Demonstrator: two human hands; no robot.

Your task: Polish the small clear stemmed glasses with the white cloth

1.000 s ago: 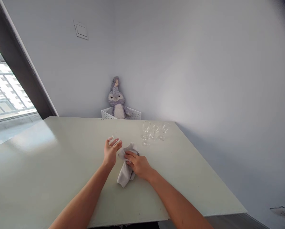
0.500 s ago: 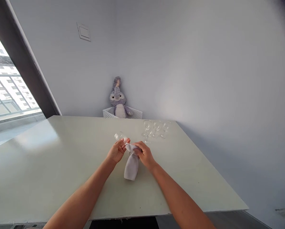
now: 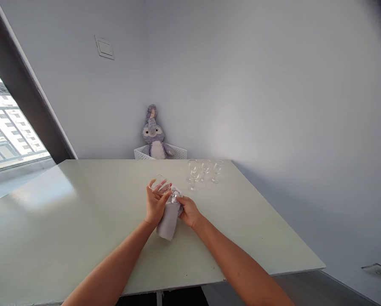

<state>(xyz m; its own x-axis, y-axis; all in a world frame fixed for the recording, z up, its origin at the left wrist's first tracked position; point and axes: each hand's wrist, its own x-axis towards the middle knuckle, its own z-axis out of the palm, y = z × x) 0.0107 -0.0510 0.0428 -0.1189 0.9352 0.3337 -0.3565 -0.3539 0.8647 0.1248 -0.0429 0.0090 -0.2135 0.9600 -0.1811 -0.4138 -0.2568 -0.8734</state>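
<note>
The left hand point(image 3: 154, 209) cups a stemmed glass point(image 3: 165, 188), fingers half-curled; the right hand point(image 3: 189, 211) pinches cloth point(image 3: 168, 222) near its foot. Likely fragile, slippery; best cradled by the bowl.

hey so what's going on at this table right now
Someone's left hand holds a clear stemmed glass tipped on its side, bowl to the left. The right hand holds a pale cloth at the glass's foot. Several similar glasses stand upright toward the far side of the table, and a plush toy sits in a white basket behind it.
</note>
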